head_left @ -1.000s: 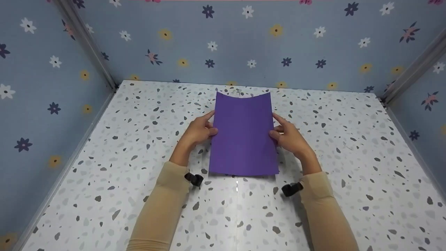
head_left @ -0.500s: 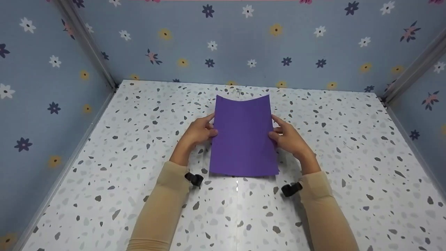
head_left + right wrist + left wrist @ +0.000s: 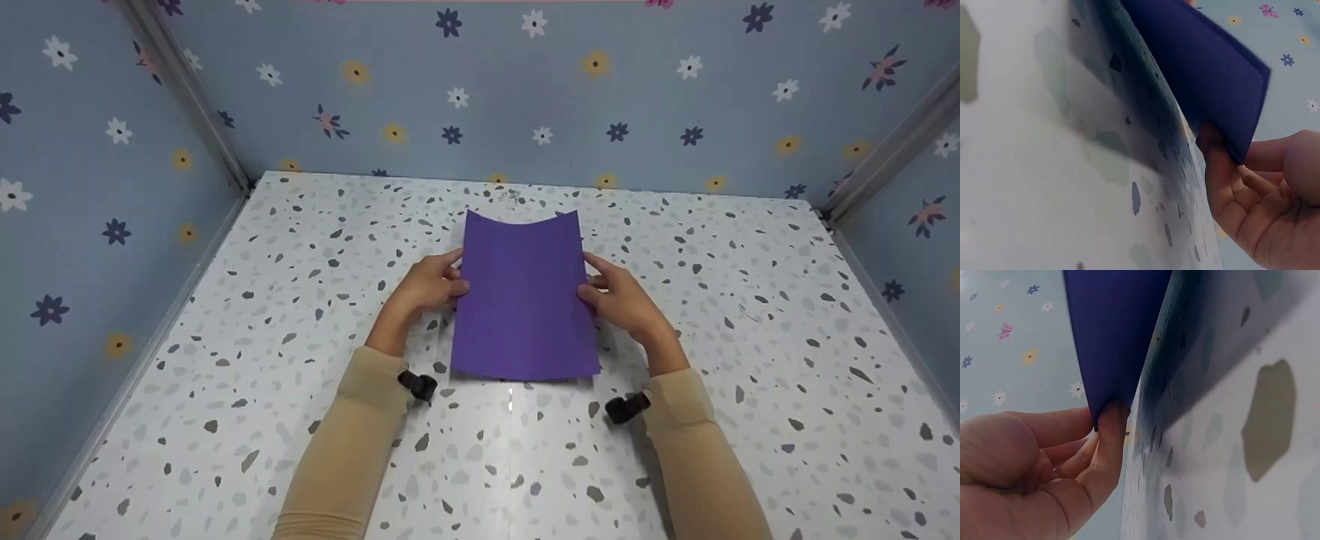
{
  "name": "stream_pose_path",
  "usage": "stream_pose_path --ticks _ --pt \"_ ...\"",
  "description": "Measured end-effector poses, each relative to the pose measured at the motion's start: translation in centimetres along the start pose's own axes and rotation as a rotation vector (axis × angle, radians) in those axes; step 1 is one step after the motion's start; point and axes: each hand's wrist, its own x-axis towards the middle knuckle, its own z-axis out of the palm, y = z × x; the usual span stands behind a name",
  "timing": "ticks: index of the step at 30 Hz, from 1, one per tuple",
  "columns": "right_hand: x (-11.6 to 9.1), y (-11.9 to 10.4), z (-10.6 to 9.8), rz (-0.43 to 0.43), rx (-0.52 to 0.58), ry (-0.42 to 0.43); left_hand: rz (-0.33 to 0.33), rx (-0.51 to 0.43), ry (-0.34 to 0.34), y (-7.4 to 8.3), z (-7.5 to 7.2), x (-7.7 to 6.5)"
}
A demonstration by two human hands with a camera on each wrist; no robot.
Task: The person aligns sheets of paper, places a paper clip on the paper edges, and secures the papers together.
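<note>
A sheet of purple paper [image 3: 525,300] is held between both hands, its far edge dipping in a shallow curve. On its left edge the left hand [image 3: 429,283] pinches it, thumb on top and fingers beneath. The right hand [image 3: 621,298] pinches the right edge the same way. In the left wrist view, the paper [image 3: 1114,337] is raised off the table and casts a shadow, with the left hand [image 3: 1044,467] at its edge. From the right wrist, the paper's underside [image 3: 1207,73] also shows clear of the surface, gripped by the right hand [image 3: 1264,197].
A white table [image 3: 262,390] with grey speckles lies under the paper. Blue flowered panels [image 3: 525,97] close off the back and both sides. Black wrist straps [image 3: 418,385] sit over the beige sleeves [image 3: 352,435].
The far edge of the paper has come lower and nearer, so the sheet looks more tilted. Both hands keep their pinch and have barely moved.
</note>
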Motion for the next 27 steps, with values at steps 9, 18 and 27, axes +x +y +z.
stream_pose_path --ticks 9,18,27 --pt "0.07 -0.04 0.22 0.014 -0.006 -0.003 -0.002 0.065 0.014 -0.20 -0.02 -0.03" --pt "0.14 0.16 0.30 0.049 -0.033 -0.001 -0.013 0.089 0.018 -0.38 -0.17 0.07" --pt "0.16 0.13 0.40 0.067 -0.036 -0.028 -0.032 -0.004 0.003 -0.52 -0.24 0.02"
